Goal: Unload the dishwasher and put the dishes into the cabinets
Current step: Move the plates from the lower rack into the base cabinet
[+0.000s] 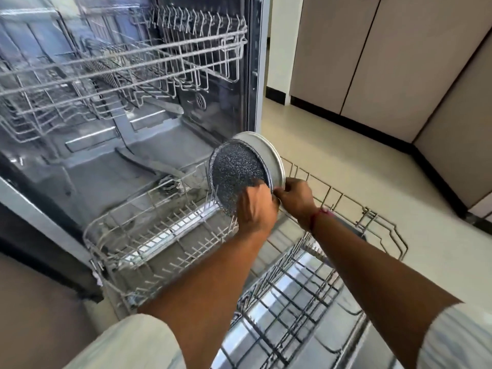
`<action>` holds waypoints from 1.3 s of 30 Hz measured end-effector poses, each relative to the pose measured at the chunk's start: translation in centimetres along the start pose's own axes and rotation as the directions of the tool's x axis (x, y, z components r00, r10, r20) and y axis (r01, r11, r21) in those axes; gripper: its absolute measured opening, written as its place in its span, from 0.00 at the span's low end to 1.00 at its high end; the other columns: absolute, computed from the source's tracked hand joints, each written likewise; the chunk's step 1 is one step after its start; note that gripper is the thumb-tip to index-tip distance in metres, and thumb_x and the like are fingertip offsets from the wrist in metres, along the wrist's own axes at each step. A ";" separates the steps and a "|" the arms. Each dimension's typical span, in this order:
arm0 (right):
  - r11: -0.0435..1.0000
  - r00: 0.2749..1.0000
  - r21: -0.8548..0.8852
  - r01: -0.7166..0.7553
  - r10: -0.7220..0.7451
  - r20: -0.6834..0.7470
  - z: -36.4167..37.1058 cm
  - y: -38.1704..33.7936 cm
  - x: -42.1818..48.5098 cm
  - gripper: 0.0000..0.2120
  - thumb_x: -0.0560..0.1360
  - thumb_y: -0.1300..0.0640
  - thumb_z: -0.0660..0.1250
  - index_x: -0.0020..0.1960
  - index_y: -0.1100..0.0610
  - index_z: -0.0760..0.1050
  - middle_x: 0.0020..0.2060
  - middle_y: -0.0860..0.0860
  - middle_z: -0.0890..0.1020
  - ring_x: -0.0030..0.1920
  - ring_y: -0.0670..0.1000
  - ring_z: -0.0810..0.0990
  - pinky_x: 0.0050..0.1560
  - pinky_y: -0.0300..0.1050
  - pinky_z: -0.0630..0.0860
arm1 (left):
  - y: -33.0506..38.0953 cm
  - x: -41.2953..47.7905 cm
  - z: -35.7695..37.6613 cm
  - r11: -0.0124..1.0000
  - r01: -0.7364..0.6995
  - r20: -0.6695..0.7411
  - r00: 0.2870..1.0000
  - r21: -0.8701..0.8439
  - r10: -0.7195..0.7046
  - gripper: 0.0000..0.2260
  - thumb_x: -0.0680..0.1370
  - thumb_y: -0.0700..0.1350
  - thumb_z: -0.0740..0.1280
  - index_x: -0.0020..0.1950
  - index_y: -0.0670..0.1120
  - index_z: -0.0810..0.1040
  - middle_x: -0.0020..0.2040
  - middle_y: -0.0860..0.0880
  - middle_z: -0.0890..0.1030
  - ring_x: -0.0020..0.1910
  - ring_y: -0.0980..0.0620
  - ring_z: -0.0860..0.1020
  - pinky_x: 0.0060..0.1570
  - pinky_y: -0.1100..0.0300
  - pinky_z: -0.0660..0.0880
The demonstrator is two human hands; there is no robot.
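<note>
A round pan [239,169] with a speckled dark base and a pale metal side wall is held tilted on edge above the pulled-out lower rack [149,243] of the open dishwasher. My left hand [257,206] grips its lower edge from the front. My right hand [296,198] pinches the rim on the right side. Both hands are closed on the pan. The pan's inside is turned away from me.
The upper rack [127,65] is pulled out at the top left and looks bare. The dishwasher tub with its spray arm [149,163] lies behind. Beige cabinet doors [372,57] with a black plinth stand to the right across a pale floor [359,169].
</note>
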State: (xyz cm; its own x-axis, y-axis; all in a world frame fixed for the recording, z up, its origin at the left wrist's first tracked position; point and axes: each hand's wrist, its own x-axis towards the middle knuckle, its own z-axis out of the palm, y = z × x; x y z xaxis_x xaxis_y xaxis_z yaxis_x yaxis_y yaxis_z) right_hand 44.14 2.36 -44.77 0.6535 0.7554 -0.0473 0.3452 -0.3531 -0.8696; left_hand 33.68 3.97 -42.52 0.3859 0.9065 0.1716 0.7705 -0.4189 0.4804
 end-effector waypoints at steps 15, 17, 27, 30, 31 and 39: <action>0.984 0.969 -0.125 0.125 -0.148 -0.197 -1.8 -1.0 -3.3 0.14 0.75 0.62 0.64 0.31 0.59 0.74 0.26 0.54 0.76 0.30 0.55 0.72 0.30 0.45 0.65 | 2.0 -3.4 -4.9 0.977 0.087 -0.123 0.986 -0.194 -0.112 0.11 0.77 0.47 0.67 0.50 0.39 0.80 0.44 0.38 0.83 0.41 0.43 0.82 0.36 0.55 0.78; 0.976 0.956 -0.148 0.157 -0.188 -0.225 -2.4 -1.0 -4.5 0.13 0.74 0.62 0.64 0.31 0.59 0.73 0.26 0.54 0.76 0.30 0.55 0.71 0.30 0.44 0.64 | 2.3 -4.4 -5.9 0.975 0.080 -0.170 0.979 -0.209 -0.116 0.10 0.77 0.47 0.67 0.48 0.40 0.80 0.43 0.38 0.82 0.40 0.42 0.82 0.36 0.53 0.78; 0.996 0.925 0.061 0.059 -0.032 -0.379 -5.8 -0.5 -12.2 0.14 0.76 0.59 0.67 0.32 0.59 0.77 0.27 0.56 0.80 0.30 0.57 0.78 0.33 0.56 0.80 | 2.3 -10.6 -8.8 0.980 -0.108 -0.241 0.968 -0.165 0.066 0.04 0.76 0.43 0.69 0.45 0.42 0.80 0.38 0.43 0.84 0.33 0.48 0.82 0.30 0.62 0.74; 0.963 0.940 0.269 -0.012 0.102 -0.326 -6.6 0.6 -15.1 0.11 0.75 0.59 0.69 0.34 0.59 0.77 0.30 0.57 0.81 0.33 0.61 0.81 0.35 0.60 0.82 | 2.2 -12.4 -10.0 0.977 -0.179 -0.284 0.949 -0.120 0.139 0.03 0.73 0.38 0.72 0.44 0.42 0.81 0.34 0.46 0.83 0.29 0.52 0.80 0.28 0.70 0.65; 0.937 0.941 0.348 -0.020 0.136 -0.311 -6.9 0.9 -16.3 0.10 0.75 0.59 0.69 0.35 0.60 0.78 0.32 0.57 0.82 0.35 0.63 0.82 0.35 0.60 0.82 | 2.1 -13.1 -10.4 0.970 -0.216 -0.285 0.942 -0.114 0.177 0.04 0.71 0.37 0.73 0.45 0.42 0.81 0.35 0.46 0.83 0.29 0.53 0.80 0.28 0.71 0.66; 0.644 0.970 0.749 -0.152 0.245 -0.013 -8.2 0.3 -24.9 0.07 0.78 0.64 0.65 0.50 0.68 0.78 0.44 0.63 0.83 0.40 0.57 0.83 0.35 0.47 0.81 | -1.9 -21.8 -11.1 0.893 -0.447 -0.223 0.867 0.047 0.446 0.20 0.63 0.32 0.78 0.54 0.38 0.82 0.41 0.46 0.85 0.34 0.56 0.82 0.32 0.70 0.76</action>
State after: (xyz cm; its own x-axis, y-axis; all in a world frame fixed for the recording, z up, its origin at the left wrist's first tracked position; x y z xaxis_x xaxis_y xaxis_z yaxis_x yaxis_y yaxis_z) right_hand 33.49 -21.02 -39.83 0.7268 0.6389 -0.2521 -0.3820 0.0710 -0.9214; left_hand 18.18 -14.38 -37.56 0.5649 0.6110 0.5546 0.5397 -0.7820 0.3118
